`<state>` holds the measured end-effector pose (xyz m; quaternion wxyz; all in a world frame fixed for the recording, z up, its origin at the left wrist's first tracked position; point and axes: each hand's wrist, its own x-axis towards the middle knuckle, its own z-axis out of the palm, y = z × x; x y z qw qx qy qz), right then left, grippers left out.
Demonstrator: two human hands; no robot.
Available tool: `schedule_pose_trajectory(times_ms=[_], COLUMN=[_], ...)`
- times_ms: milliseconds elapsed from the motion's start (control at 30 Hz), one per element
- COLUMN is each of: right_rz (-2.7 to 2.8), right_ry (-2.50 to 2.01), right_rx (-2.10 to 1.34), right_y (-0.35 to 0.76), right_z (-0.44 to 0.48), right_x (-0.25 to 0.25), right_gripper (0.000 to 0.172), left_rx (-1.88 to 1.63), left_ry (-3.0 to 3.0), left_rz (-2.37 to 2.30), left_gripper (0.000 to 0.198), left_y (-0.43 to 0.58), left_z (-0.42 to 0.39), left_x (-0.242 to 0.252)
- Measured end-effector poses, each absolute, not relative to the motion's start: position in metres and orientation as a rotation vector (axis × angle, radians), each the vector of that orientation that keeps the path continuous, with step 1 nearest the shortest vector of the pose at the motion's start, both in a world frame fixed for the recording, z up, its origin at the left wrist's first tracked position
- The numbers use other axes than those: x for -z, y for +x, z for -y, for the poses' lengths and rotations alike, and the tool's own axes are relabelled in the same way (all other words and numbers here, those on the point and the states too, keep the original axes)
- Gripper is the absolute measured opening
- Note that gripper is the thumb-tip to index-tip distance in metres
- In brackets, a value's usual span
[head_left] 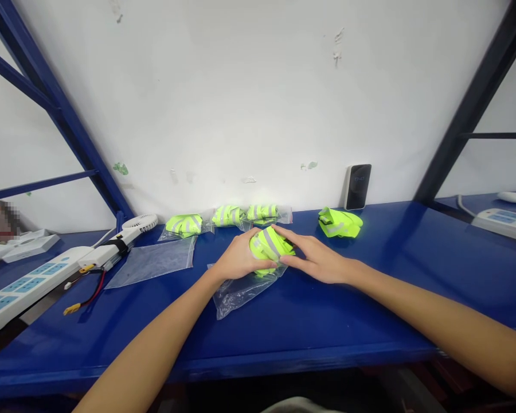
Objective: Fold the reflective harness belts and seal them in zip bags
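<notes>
A folded neon-yellow reflective vest (270,244) with grey stripes is held between both hands above the blue table. My left hand (237,255) wraps round its left side, thumb across the front. My right hand (320,258) grips its right side, fingers on top and thumb at the lower edge. A clear plastic bag (241,295) lies beneath the vest and my left hand; whether the vest is partly inside it I cannot tell. Another loosely bundled vest (339,222), without a visible bag, rests to the right of my right hand.
Along the wall lie a left bagged vest (184,225), a middle one (229,215) and a right one (262,213). A flat clear bag (155,263), power strip (34,287), white fan (140,222) and wired connectors (86,298) are at left. A phone (358,187) leans on the wall.
</notes>
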<state>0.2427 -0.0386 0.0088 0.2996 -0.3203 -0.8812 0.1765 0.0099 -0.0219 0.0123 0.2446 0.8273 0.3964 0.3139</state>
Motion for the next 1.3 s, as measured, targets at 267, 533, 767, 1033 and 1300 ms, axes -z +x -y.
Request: schedule_pose_trajectory(times_ms=[267,533,767,1033,1300], right_rz=[2.048,1.788,1.774,1.891,2.080], right_ry=[-0.841,-0.953,-0.969,-0.932,-0.832], right_rx=[-0.512,-0.981,-0.923,-1.050,-0.995], right_y=[0.243,0.237,0.226,0.229,0.234], right_z=[0.036,0.033,0.043,0.050,0.048], right_x=[-0.007,0.003,0.002,-0.005,-0.001], right_gripper=[0.032,0.034,0.030,0.032,0.051], left_rx=[-0.905,-0.843,-0.787,-0.756,-0.765], left_ry=[2.224,2.331,2.422,2.476,2.481], left_rz=[-1.026,-1.055,-1.123,-1.081,-1.063], left_gripper=[0.068,0.090,0.091,0.091,0.076], left_y=[0.010,0.011,0.014,0.012,0.006], left_z=[0.017,0.027,0.032,0.033,0.031], left_x=[-0.007,-0.018,-0.029,-0.038,-0.040])
